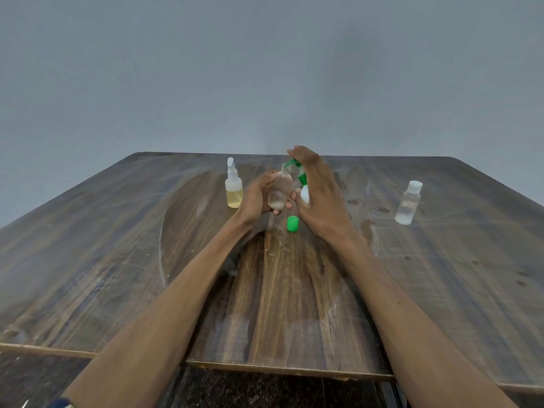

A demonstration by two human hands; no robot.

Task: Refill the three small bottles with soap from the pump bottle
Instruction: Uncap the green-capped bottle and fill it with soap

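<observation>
On a worn wooden table, a capped bottle of yellow liquid waits at left. The left hand grips an uncapped clear bottle under the spout of the green-and-white pump bottle, the right hand pressing its head with straightened fingers. This looks like mid-fill; more pumps seem needed, then recapping. A green cap lies close below; a capped bottle stands far right.

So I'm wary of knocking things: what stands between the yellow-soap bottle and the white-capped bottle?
In the head view: both hands, the uncapped bottle, the pump bottle and a green cap.
</observation>
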